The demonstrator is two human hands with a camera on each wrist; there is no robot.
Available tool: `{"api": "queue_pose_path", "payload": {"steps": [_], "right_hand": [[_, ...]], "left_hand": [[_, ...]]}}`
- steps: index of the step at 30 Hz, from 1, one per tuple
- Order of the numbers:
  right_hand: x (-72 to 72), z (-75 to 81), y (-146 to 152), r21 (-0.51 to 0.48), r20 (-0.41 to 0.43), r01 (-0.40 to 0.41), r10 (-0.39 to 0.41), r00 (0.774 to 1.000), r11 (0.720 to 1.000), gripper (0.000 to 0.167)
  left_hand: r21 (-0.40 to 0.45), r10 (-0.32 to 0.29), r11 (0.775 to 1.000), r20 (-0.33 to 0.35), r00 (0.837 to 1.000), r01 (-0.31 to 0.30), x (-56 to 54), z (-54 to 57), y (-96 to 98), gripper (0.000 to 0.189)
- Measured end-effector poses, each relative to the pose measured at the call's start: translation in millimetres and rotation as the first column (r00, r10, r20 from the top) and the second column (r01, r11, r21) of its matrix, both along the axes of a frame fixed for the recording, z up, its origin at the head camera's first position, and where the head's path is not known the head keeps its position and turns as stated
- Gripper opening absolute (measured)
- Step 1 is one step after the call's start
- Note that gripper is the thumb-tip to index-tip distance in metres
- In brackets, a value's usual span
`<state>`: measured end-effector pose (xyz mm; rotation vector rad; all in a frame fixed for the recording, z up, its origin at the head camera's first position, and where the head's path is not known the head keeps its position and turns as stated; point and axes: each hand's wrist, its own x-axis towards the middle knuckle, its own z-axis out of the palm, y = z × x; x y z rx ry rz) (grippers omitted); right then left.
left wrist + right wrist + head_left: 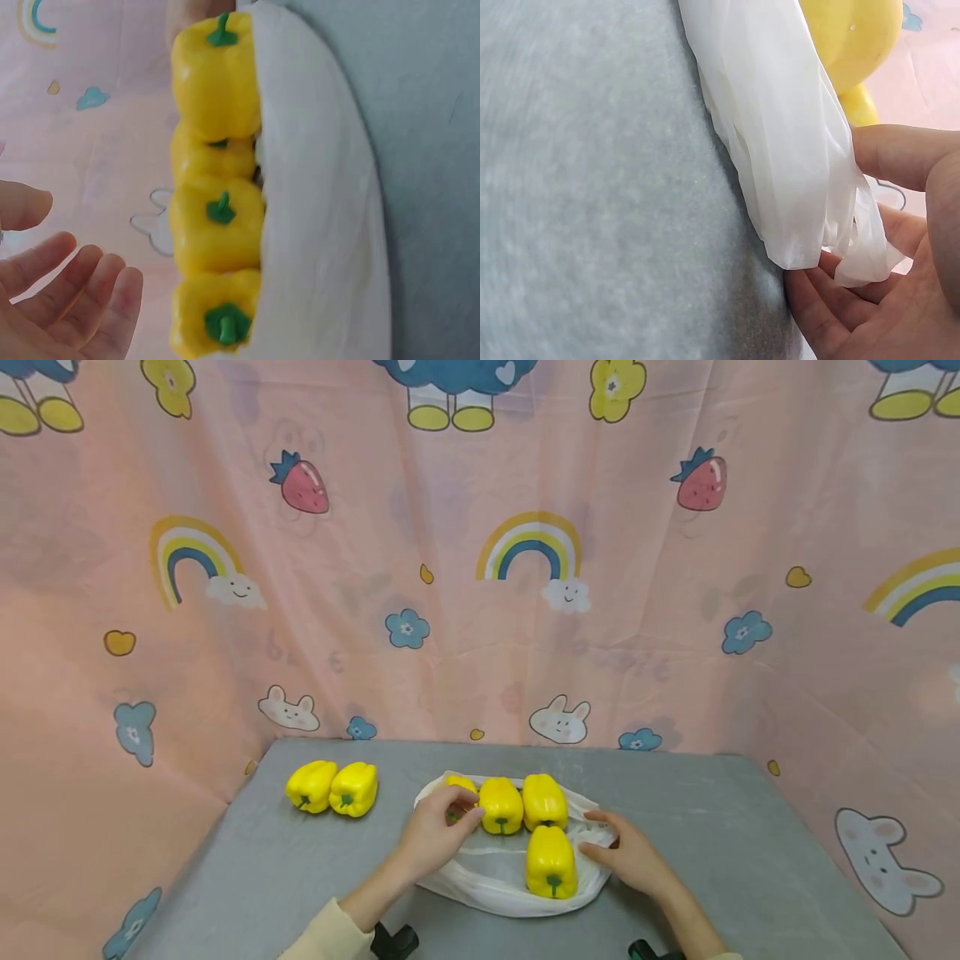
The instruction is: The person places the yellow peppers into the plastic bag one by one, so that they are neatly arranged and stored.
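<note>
A white plastic bag (487,892) lies spread with its mouth up on the table, several yellow bell peppers inside. One bell pepper (551,860) sits at the front right of the bag, the others in a row behind it. My left hand (435,831) hovers over the bag's left side, partly hiding the leftmost pepper. In the left wrist view its fingers (82,289) are loosely bent, with nothing between them and the thumb. At the bag's right side, my right hand (885,277) holds the bunched edge between thumb and fingers.
Two more yellow bell peppers, one (311,787) touching the other (354,789), lie on the grey table (300,860) at the back left. A pink patterned curtain (360,568) hangs behind the table and along both sides.
</note>
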<state>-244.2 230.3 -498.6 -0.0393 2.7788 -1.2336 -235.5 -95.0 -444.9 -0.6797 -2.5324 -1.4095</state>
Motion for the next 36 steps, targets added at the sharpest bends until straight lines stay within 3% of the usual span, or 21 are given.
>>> {"api": "queue_pose_path", "payload": {"steps": [9,17,22,36], "right_hand": [[-0.1,0.6,0,0.008,0.015,0.003,-0.003,1.000,1.000,0.066],[-0.3,0.0,0,0.002,0.003,-0.006,0.006,1.000,1.000,0.066],[0.0,-0.3,0,0.008,-0.011,-0.011,0.011,1.000,1.000,0.064],[0.3,1.7,-1,0.020,0.011,0.002,-0.002,1.000,1.000,0.065]], "left_hand": [[0.030,0.080,0.996,-0.030,0.996,-0.079,-9.3,10.0,-24.6,0.018],[0.008,0.207,0.978,-0.066,0.976,-0.207,-22.0,19.1,-55.0,0.017],[0.012,0.273,0.962,-0.082,0.958,-0.273,-31.7,18.7,-75.6,0.021],[0.014,0.386,0.922,-0.010,0.922,-0.386,-51.8,8.1,-117.0,0.030]]}}
